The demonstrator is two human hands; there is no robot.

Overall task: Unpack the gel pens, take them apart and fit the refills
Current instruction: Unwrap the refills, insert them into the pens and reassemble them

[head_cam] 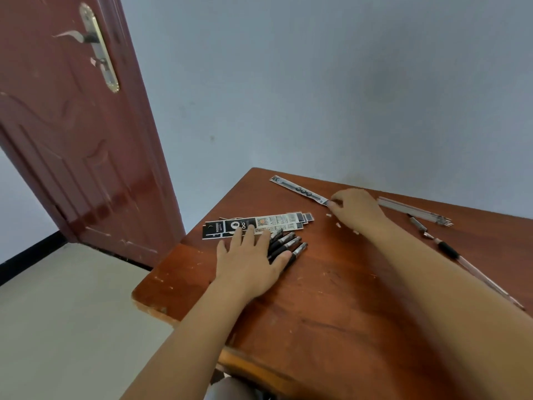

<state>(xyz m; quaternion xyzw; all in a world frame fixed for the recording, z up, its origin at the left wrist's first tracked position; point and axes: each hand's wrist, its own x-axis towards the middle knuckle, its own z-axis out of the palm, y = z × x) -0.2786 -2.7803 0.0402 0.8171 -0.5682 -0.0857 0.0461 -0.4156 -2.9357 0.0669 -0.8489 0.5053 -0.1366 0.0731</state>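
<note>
Unpacked: four gel pens (284, 247), under flat, straight-fingered left hand (248, 259); empty sleeves (256, 225). Right hand (356, 209) pinches packaged pen (300, 191). Refills (415, 212) loose; one pen dismantled (444, 245). Fitting mostly outstanding.

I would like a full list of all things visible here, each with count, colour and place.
Table: one, reddish brown, lower right.
Packaged pen: one, grey-white pack, far table edge.
Empty packs: a stack, black and white, table's left part.
Gel pens: about four, black, under left fingers.
Refills: a bundle, pale, right.
Opened pen: one, black grip, right edge.
Door: one, dark red, left.
Left hand: flat on pens.
Right hand: pinches packaged pen.
</note>
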